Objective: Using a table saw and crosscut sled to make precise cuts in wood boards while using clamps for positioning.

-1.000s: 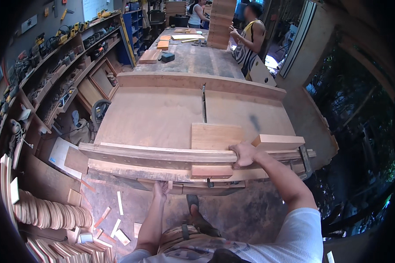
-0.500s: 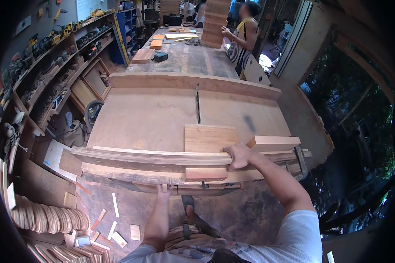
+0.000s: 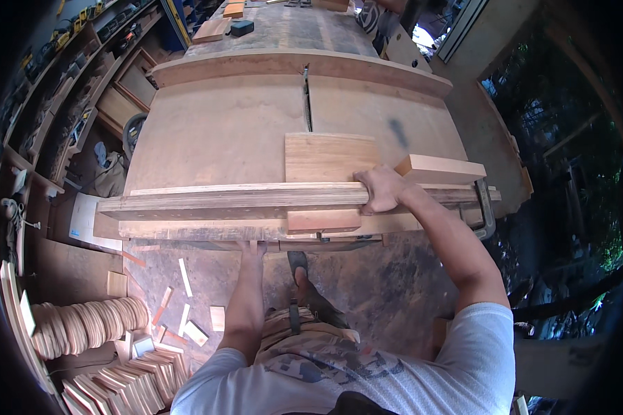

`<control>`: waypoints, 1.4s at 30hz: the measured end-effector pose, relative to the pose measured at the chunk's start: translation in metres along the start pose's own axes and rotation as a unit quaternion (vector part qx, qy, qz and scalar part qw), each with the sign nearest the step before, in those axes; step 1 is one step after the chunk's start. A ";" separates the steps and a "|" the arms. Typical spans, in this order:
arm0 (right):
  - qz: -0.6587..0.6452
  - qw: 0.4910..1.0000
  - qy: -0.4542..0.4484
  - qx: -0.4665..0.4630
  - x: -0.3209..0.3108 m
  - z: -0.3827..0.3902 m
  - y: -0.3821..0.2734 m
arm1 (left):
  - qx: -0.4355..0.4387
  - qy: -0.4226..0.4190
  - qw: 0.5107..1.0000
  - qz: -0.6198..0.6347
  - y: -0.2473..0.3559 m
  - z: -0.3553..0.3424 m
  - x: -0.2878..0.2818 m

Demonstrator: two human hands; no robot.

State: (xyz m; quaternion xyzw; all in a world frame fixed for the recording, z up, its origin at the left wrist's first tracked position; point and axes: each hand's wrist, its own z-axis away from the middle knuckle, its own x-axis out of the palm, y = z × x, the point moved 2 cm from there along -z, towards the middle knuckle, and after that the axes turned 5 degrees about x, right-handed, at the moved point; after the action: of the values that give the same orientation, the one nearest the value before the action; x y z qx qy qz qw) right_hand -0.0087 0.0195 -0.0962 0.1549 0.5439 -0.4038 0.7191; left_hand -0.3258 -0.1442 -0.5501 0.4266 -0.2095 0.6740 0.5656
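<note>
My right hand (image 3: pixel 382 191) grips the layered plywood rail (image 3: pixel 228 198) that runs across the front of a wooden sled (image 3: pixel 214 117). A flat board (image 3: pixel 329 153) lies against the rail's far side, with a short block (image 3: pixel 323 222) on the near side. A longer block (image 3: pixel 444 168) sits at the right, by a metal C-clamp (image 3: pixel 486 223). My left hand (image 3: pixel 251 250) is at the sled's front underside, its fingers mostly hidden. A dark blade shows in the central slot (image 3: pixel 307 100).
A long worktable (image 3: pixel 287 31) with wood pieces stands beyond. Tool shelves (image 3: pixel 55 97) line the left wall. Stacked plywood discs (image 3: pixel 86 325), leaning boards (image 3: pixel 118 387) and scattered offcuts (image 3: pixel 183 277) lie at the lower left. A co-worker (image 3: pixel 381 21) is partly visible at the far table's right.
The view has tilted downward, so the sled sits higher in the picture and the co-workers are mostly out of view. My right hand stays on the rail, my left at the front underside.
</note>
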 end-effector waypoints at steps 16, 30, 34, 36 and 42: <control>0.020 1.000 -0.004 0.010 0.000 0.000 0.007 | -0.018 -0.002 0.999 -0.049 0.004 0.032 0.043; 0.016 0.999 -0.010 0.039 0.005 0.008 0.016 | -0.025 -0.032 0.999 -0.027 -0.008 0.080 0.110; 0.005 1.000 -0.017 -0.007 -0.008 -0.012 -0.022 | 0.255 -0.107 0.882 -0.381 0.046 0.031 0.008; 0.002 1.000 0.000 0.023 0.004 0.000 0.007 | 0.096 -0.075 0.959 -0.257 0.026 0.039 0.031; -0.019 0.999 0.007 0.029 0.008 0.002 0.014 | 0.128 0.193 0.937 -0.260 0.059 0.095 0.041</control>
State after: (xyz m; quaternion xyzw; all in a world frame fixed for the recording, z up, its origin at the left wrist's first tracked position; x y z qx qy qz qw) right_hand 0.0040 0.0239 -0.1061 0.1675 0.5398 -0.4320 0.7028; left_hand -0.3488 -0.2088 -0.4526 0.3967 0.1101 0.5940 0.6911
